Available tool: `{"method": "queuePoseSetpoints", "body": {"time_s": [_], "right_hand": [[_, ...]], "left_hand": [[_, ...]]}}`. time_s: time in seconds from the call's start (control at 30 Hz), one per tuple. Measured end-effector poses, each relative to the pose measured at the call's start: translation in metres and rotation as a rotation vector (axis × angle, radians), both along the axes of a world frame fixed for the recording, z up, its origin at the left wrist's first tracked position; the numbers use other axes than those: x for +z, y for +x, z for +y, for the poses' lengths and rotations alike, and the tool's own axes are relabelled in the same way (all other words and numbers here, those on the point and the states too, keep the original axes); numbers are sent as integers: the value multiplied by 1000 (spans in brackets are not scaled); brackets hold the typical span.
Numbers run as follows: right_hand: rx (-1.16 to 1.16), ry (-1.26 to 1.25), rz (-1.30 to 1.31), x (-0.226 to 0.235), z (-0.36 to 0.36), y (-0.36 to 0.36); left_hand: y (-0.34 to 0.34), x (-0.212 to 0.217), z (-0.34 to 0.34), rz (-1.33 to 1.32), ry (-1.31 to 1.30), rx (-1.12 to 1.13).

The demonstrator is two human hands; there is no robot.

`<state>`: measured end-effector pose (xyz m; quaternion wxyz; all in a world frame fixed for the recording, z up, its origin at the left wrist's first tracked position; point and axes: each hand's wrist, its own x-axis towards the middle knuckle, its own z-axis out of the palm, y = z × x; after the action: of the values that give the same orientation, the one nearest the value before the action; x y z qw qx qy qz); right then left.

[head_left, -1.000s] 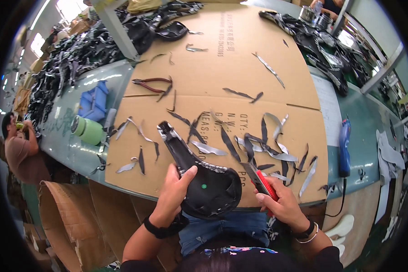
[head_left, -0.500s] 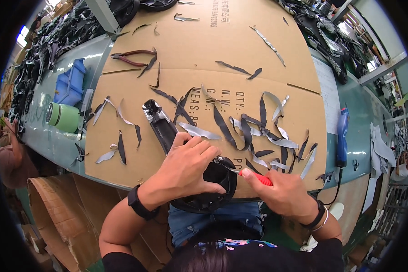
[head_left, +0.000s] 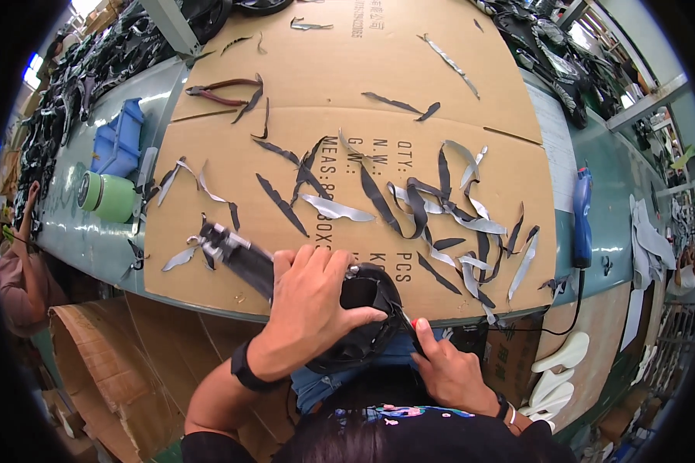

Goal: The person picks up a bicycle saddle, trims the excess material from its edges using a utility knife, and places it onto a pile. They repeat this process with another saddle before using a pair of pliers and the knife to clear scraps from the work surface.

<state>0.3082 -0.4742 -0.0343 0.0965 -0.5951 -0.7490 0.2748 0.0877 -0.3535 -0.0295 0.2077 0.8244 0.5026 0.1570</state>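
Observation:
A black bicycle saddle point(head_left: 363, 305) lies upside down at the near edge of a cardboard sheet point(head_left: 378, 69), its narrow nose point(head_left: 235, 251) pointing left. My left hand point(head_left: 313, 297) presses down on the saddle's wide rear and grips it. My right hand point(head_left: 452, 370) holds a small red-handled cutter point(head_left: 411, 328) against the saddle's right rim. Several black and grey trimmed strips point(head_left: 440, 208) lie scattered on the cardboard just beyond the saddle.
Red-handled pliers point(head_left: 216, 89) lie at the far left of the cardboard. A green tape roll point(head_left: 108, 195) and blue bins point(head_left: 120, 143) sit on the green table at left. A blue tool point(head_left: 581, 220) with a cord lies at right. Another person point(head_left: 19, 255) is at the left edge.
The saddle has slid nearer to me and lower over the cardboard edge. My left hand moved from its side onto its top. My right hand brought the cutter to the right rim.

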Motion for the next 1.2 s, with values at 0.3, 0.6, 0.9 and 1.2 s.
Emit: {"method": "queuePoseSetpoints", "body": {"time_s": [0.3,0.6,0.9,1.2], "right_hand": [[-91,374,541,5,76,-36],[-9,431,458,8,84,-43],[-277,478,211,3,102,0],[-163,153,569,14,104,-4]], "left_hand": [[20,33,-41,185,121,135],[20,34,-36,173,145,134],[12,12,-22,125,125,350],[51,-9,5,-150,248,-4]]}}
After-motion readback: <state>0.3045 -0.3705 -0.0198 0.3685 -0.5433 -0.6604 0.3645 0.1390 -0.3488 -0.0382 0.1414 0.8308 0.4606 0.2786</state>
